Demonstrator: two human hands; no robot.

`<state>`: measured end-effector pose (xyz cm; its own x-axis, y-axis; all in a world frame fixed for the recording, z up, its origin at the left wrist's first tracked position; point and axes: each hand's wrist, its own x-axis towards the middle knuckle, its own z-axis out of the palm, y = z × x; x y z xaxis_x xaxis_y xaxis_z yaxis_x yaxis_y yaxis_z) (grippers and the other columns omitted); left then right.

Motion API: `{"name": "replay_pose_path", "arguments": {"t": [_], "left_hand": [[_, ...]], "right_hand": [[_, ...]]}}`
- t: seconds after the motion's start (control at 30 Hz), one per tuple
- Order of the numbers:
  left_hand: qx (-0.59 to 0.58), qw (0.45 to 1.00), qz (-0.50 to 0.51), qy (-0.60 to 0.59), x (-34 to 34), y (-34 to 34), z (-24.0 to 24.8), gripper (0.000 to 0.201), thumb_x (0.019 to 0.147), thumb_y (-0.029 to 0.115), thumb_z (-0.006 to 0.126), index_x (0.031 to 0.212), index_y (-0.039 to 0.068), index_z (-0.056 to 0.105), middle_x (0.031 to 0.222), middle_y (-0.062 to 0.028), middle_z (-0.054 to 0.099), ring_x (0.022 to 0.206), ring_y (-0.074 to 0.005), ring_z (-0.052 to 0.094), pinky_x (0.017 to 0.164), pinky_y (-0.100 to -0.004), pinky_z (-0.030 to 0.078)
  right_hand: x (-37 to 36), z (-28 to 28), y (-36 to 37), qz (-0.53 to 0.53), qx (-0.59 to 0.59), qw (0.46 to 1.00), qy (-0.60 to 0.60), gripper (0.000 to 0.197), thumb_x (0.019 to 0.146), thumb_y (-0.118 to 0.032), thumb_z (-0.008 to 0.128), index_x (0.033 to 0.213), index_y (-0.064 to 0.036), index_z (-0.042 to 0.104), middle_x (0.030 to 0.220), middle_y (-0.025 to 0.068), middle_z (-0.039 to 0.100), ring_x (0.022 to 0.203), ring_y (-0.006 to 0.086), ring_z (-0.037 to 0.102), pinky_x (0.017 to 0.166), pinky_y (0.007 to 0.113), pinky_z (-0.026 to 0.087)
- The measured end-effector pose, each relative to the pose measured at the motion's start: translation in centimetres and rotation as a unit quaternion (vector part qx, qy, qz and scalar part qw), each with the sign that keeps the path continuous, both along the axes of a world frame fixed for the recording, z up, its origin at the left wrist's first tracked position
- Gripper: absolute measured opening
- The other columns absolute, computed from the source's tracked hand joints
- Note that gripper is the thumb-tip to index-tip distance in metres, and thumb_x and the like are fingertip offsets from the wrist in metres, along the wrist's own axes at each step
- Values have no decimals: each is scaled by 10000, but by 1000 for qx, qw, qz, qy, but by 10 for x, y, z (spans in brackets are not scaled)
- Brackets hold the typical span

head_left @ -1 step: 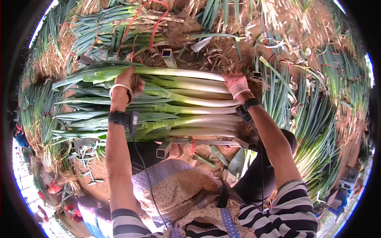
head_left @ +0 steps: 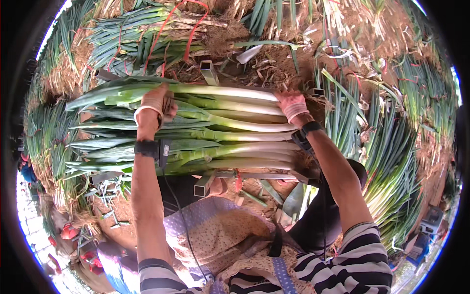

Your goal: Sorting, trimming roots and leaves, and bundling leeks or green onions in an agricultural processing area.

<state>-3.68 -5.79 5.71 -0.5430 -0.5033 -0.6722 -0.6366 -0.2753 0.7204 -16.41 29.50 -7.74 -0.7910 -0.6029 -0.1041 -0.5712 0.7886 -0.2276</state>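
Observation:
Several long leeks [head_left: 230, 134] lie side by side on a metal frame [head_left: 201, 186], green leaves to the left and white stalks to the right. Along their far edge is one leek [head_left: 225, 91] that both my hands hold. My left hand [head_left: 157, 104] is closed around it where the leaves begin. At its white root end, my right hand [head_left: 293, 104] has its fingers closed on it. Both hands wear pale coverings over the palm. The undersides of the fingers are partly hidden.
Square metal posts [head_left: 208, 73] rise beyond the row. A tied leek bundle [head_left: 142, 36] with red string lies at the far left, and more leeks [head_left: 391, 166] are heaped on the right. Cut leaf scraps [head_left: 115, 219] litter the soil. A cable [head_left: 181, 225] hangs from my left wrist.

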Motion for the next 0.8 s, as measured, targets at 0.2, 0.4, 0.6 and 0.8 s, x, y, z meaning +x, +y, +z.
{"name": "replay_pose_path", "arguments": {"t": [0.2, 0.4, 0.6, 0.8], "left_hand": [[-683, 642, -341, -61, -22, 23, 6, 463, 734, 369, 658, 1167, 218, 595, 1208, -76, 561, 1180, -272, 453, 977, -382, 365], [-604, 585, -530, -109, -41, -5, -41, 322, 827, 337, 587, 1140, 264, 608, 1173, -10, 569, 1130, -253, 481, 957, -387, 401], [-599, 604, -518, -92, -52, 3, -51, 259, 807, 290, 604, 1052, 215, 641, 1004, -77, 628, 957, -293, 577, 850, -394, 461], [-610, 592, -526, 32, -40, -22, -72, 248, 775, 265, 629, 1001, 165, 655, 959, -88, 641, 924, -302, 582, 794, -404, 472]], "right_hand": [[5, -21, 8, 20, 9, 997, 72, 221, 775, -185, 618, 987, -135, 579, 927, 122, 614, 916, 312, 574, 751, 402, 485], [5, -24, 6, -54, -93, 994, -3, 365, 787, -266, 628, 1122, -139, 556, 1059, 150, 574, 1020, 345, 524, 845, 423, 457], [17, -30, -9, -65, -77, 994, 32, 356, 809, -336, 596, 1097, -128, 580, 1051, 142, 574, 1027, 336, 516, 879, 453, 420], [16, -33, -37, -26, -85, 993, 83, 210, 766, -269, 626, 941, -154, 612, 887, 98, 596, 880, 280, 550, 817, 408, 408]]}}
